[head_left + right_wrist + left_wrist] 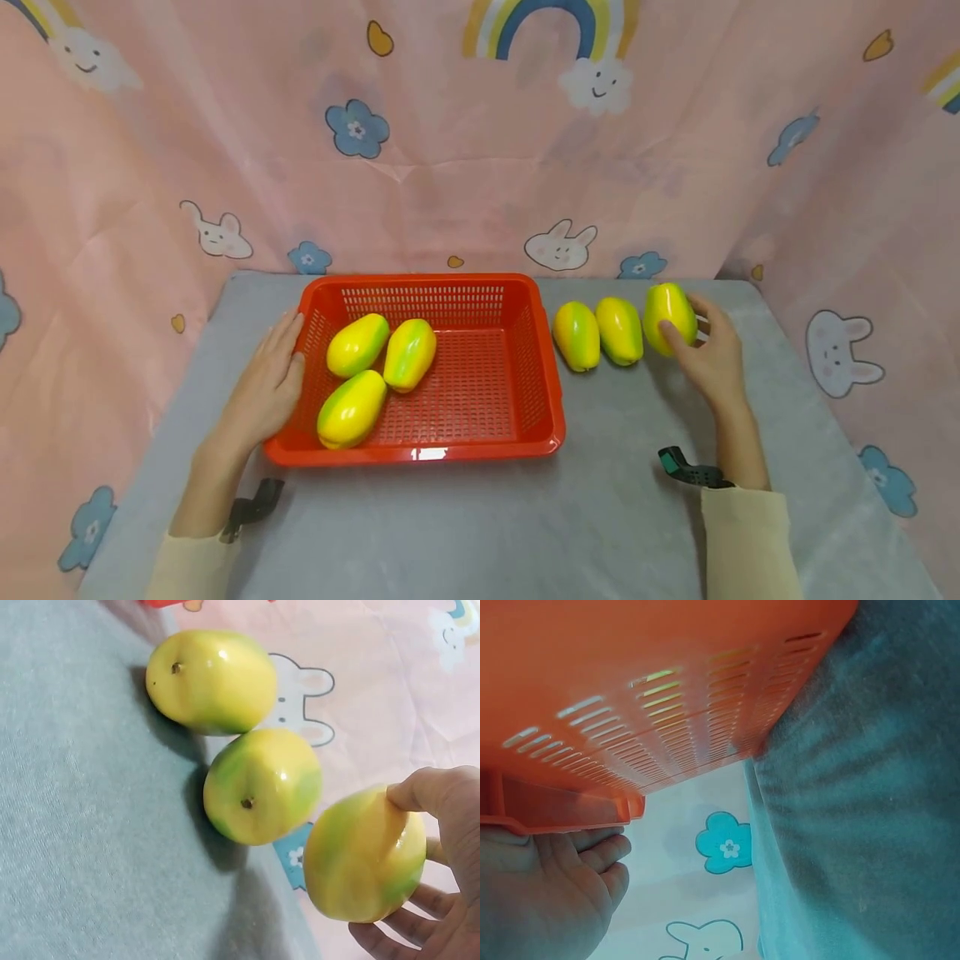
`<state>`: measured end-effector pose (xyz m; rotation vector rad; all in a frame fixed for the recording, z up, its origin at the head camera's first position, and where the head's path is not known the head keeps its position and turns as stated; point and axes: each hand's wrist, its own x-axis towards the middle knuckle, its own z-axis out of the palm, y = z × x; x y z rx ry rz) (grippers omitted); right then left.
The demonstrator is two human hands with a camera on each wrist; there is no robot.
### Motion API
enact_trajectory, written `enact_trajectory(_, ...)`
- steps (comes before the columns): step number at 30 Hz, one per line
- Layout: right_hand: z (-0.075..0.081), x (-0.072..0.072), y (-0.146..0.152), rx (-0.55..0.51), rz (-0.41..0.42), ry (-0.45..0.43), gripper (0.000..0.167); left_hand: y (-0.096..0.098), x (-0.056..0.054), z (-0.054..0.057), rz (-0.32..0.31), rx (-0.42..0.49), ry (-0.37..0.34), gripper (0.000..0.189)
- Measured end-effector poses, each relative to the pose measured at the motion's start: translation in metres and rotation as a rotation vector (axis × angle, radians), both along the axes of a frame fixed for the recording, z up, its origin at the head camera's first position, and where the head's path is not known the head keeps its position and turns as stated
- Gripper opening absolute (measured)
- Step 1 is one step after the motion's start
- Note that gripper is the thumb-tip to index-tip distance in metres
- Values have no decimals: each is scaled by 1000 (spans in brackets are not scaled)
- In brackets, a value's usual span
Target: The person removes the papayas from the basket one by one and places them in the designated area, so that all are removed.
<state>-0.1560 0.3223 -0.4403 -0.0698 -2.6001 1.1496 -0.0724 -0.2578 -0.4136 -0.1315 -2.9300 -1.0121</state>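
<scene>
My right hand holds a yellow-green papaya between thumb and fingers. It is raised off the grey cloth, its shadow falling below in the right wrist view, where the held papaya hangs beside two others. Those are the left papaya and the middle papaya, side by side on the table right of the basket. At the red plastic basket, my left hand rests along the left rim with fingers nearly straight. The left wrist view has that hand against the basket's rim from outside.
Three papayas lie inside the basket: one at upper left, one at lower left, and one nearer the middle. Grey cloth covers the table. A pink patterned curtain hangs right behind the table.
</scene>
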Motion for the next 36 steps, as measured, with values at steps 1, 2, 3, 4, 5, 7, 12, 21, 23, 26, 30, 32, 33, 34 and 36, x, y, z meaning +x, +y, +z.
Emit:
enact_trajectory(1, -1, -1, 0, 4, -4, 0, 63, 0, 0, 1, 1, -2, -1, 63)
enact_trajectory(2, -1, -2, 0, 8, -8, -1, 63, -1, 1, 1, 2, -4, -1, 63)
enact_trajectory(3, -2, -2, 0, 8, -12, -4, 64, -1, 1, 1, 2, -6, 1, 63)
enact_trajectory(4, -2, -3, 1, 6, -17, -6, 64, -1, 1, 1, 0, -5, 4, 63)
enact_trajectory(5, -2, -3, 1, 8, -22, -10, 65, -2, 1, 1, -1, -4, 5, 63)
enact_trajectory(7, -2, -2, 1, 7, -29, -21, 65, -2, 1, 2, 3, -5, 6, 62)
enact_trajectory(12, -2, -6, 0, 3, -33, -32, 66, -2, 3, 4, 27, -7, 14, 62)
enact_trajectory(21, -5, -11, 4, -24, -43, -87, 69, -2, 0, 5, 32, -16, 11, 62)
enact_trajectory(23, -7, -11, 6, -21, -40, -90, 69, -2, 1, 4, 37, -3, -7, 63)
enact_trajectory(26, -11, -12, 8, -20, -27, -87, 69, -2, 3, 3, 50, 11, -18, 63)
enact_trajectory(30, -16, -11, 10, -25, -16, -87, 68, -2, 4, 2, 42, 29, -12, 63)
enact_trajectory(32, -18, -10, 12, -21, -12, -92, 67, -2, 4, 2, 38, 35, -11, 63)
enact_trajectory(33, -18, -9, 12, -17, -13, -99, 67, -2, 3, 2, 34, 39, -11, 63)
enact_trajectory(34, -19, -9, 13, -13, -13, -105, 68, -1, 3, 2, 32, 41, -13, 63)
enact_trajectory(36, -21, -8, 14, -3, -11, -114, 68, -1, 2, 2, 31, 42, -16, 63)
